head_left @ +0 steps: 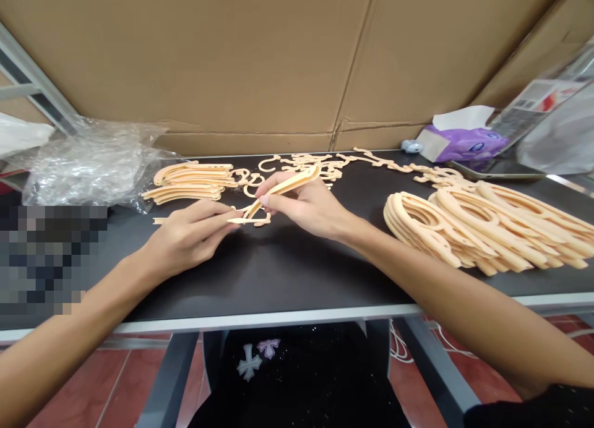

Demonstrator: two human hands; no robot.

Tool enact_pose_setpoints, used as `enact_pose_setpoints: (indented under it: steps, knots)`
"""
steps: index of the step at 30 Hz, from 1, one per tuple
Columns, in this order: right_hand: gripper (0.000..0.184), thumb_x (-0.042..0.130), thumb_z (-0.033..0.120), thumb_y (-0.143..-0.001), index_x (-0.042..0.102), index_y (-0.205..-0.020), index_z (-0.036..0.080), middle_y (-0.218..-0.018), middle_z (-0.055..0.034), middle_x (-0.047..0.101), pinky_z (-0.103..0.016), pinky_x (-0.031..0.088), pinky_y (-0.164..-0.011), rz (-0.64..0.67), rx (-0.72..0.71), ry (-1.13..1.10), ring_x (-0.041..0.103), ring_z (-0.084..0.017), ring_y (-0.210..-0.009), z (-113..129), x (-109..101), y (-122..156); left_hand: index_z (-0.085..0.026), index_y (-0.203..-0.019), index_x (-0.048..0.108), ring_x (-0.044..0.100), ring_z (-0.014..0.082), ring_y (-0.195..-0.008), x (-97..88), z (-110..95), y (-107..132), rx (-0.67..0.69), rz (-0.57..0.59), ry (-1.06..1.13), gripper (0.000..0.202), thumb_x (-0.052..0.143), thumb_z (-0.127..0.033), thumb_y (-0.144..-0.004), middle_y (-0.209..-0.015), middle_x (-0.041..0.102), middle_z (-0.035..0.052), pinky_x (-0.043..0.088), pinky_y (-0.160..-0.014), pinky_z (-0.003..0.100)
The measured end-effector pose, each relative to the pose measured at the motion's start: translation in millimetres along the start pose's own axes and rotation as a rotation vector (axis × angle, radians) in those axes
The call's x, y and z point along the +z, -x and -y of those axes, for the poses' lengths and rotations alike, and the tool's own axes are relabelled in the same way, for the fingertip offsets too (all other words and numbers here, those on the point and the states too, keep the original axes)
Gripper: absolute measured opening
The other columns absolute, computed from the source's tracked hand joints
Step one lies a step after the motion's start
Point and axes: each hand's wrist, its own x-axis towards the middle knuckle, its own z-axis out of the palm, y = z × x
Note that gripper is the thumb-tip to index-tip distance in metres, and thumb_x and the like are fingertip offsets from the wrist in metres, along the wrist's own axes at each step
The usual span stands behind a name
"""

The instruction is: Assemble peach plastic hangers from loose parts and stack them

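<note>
Just above the black tabletop, my left hand [190, 233] is closed around a cream plastic hanger arm [159, 221], whose end sticks out to the left of the fingers. My right hand [313, 205] pinches a second cream hanger arm [302, 177], slanted with its far end up to the right. Both pieces meet between the hands, where a small curved hook [265, 219] shows. Fingers partly hide the joint, so I cannot tell how the parts fit. Behind my left hand lies a stack of hanger arms [192, 184].
Loose hooks [320, 163] lie at the back middle. Stacked hanger parts with round loops [487, 227] cover the right side. A purple tissue pack [468, 143] and a dark tablet-like slab [499, 169] sit behind. Clear plastic bags [97, 162] are at left; cardboard [260, 63] stands behind.
</note>
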Motion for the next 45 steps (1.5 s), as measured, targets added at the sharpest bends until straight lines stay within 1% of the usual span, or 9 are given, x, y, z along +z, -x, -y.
enact_pose_setpoints:
  steps: [7, 11, 15, 19, 25, 30, 35, 40, 45]
  knots:
    - [0.012, 0.059, 0.017, -0.087, 0.071, -0.089, 0.018, -0.084, 0.0006, 0.070, -0.028, 0.044, -0.072, 0.086, -0.005, 0.133, 0.060, -0.013, -0.074, 7, -6, 0, -0.020, -0.112, 0.071, 0.072, 0.0160, -0.082, 0.8, 0, -1, 0.039, 0.007, 0.028, 0.022, 0.066, -0.010, -0.093, -0.102, 0.076, 0.0072, 0.059, -0.074, 0.027]
    - [0.013, 0.059, 0.019, -0.089, 0.072, -0.091, 0.019, -0.084, 0.0008, 0.069, -0.026, 0.041, -0.070, 0.128, -0.030, 0.182, 0.058, -0.012, -0.074, 10, -8, 1, -0.022, -0.113, 0.070, 0.073, 0.0164, -0.082, 0.6, -2, -2, 0.029, 0.016, 0.038, 0.023, 0.065, -0.011, -0.094, -0.102, 0.076, 0.0070, 0.061, -0.073, 0.029]
    - [0.013, 0.059, 0.018, -0.088, 0.072, -0.090, 0.018, -0.085, 0.0003, 0.070, -0.026, 0.042, -0.071, 0.101, -0.028, 0.186, 0.059, -0.012, -0.074, 9, -7, 1, -0.023, -0.111, 0.069, 0.073, 0.0161, -0.082, -0.1, -4, -3, 0.020, -0.003, 0.023, 0.022, 0.065, -0.010, -0.093, -0.101, 0.077, 0.0062, 0.061, -0.072, 0.029]
    - [0.012, 0.060, 0.020, -0.087, 0.072, -0.088, 0.018, -0.080, 0.0007, 0.069, -0.027, 0.043, -0.069, 0.054, -0.022, 0.151, 0.060, -0.012, -0.071, 8, -3, 3, -0.021, -0.109, 0.069, 0.072, 0.0148, -0.080, 1.5, -4, -2, 0.023, -0.033, 0.001, 0.020, 0.066, -0.010, -0.092, -0.100, 0.076, 0.0062, 0.060, -0.071, 0.026]
    - [0.009, 0.062, 0.022, -0.086, 0.069, -0.083, 0.019, -0.074, 0.0011, 0.070, -0.027, 0.048, -0.066, -0.022, 0.015, 0.056, 0.063, -0.013, -0.065, 4, 4, 7, -0.020, -0.096, 0.070, 0.072, 0.0146, -0.075, 7.3, -8, -3, 0.005, -0.120, -0.044, 0.011, 0.069, -0.011, -0.090, -0.090, 0.077, 0.0050, 0.058, -0.067, 0.023]
    - [0.009, 0.062, 0.023, -0.085, 0.068, -0.081, 0.019, -0.071, 0.0011, 0.069, -0.029, 0.054, -0.066, -0.059, 0.040, -0.031, 0.068, -0.014, -0.064, 1, 7, 7, -0.021, -0.096, 0.073, 0.074, 0.0153, -0.075, 8.9, -12, -4, -0.076, -0.115, -0.071, 0.009, 0.067, -0.016, -0.093, -0.089, 0.078, 0.0037, 0.060, -0.067, 0.024]
    - [0.011, 0.061, 0.024, -0.085, 0.069, -0.081, 0.019, -0.070, 0.0006, 0.070, -0.029, 0.055, -0.065, -0.093, 0.026, -0.003, 0.069, -0.014, -0.063, -3, 10, 8, -0.021, -0.098, 0.074, 0.073, 0.0147, -0.071, 10.0, -14, -4, -0.073, -0.097, -0.083, 0.010, 0.067, -0.015, -0.092, -0.088, 0.078, 0.0037, 0.059, -0.066, 0.024]
    - [0.014, 0.059, 0.023, -0.083, 0.067, -0.073, 0.017, -0.066, -0.0002, 0.069, -0.027, 0.056, -0.058, -0.118, 0.105, -0.043, 0.068, -0.014, -0.057, 0, 14, 9, -0.027, -0.110, 0.072, 0.075, 0.0155, -0.074, 12.3, -13, -1, -0.126, -0.151, -0.113, 0.020, 0.068, -0.018, -0.092, -0.090, 0.079, 0.0006, 0.061, -0.068, 0.025]
    - [0.007, 0.065, 0.021, -0.079, 0.067, -0.076, 0.015, -0.062, -0.0009, 0.068, -0.026, 0.059, -0.054, -0.143, 0.256, -0.233, 0.068, -0.015, -0.054, 3, 15, 3, -0.024, -0.104, 0.073, 0.075, 0.0164, -0.072, 14.0, -8, -2, -0.129, -0.131, -0.102, 0.013, 0.068, -0.019, -0.093, -0.086, 0.078, 0.0008, 0.059, -0.062, 0.025]
